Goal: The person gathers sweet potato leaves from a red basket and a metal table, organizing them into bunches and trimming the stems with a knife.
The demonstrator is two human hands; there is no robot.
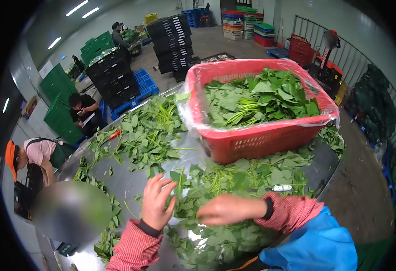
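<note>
My left hand (pixel 158 202) is raised over the metal table, its fingers apart and slightly curled; I see nothing held in it. Just beyond its fingertips stands a green stem (pixel 180 181). My right hand (pixel 228 210) hangs over the leafy greens, fingers pointing left and down. Motion smears its fingertips, so I cannot make out whether they hold anything. Loose leafy greens (pixel 227 241) lie below both hands. More leafy stems (pixel 220 178) spread in front of the red basket (pixel 256 143), which is lined with clear plastic and filled with bunched greens (pixel 270 97).
Another pile of greens (pixel 148 131) covers the table's far left, near a red-handled tool (pixel 115 134). A white object (pixel 282 188) lies among leaves at right. People are at the left side, one in an orange cap (pixel 11 158). Black crates (pixel 171 45) stand behind.
</note>
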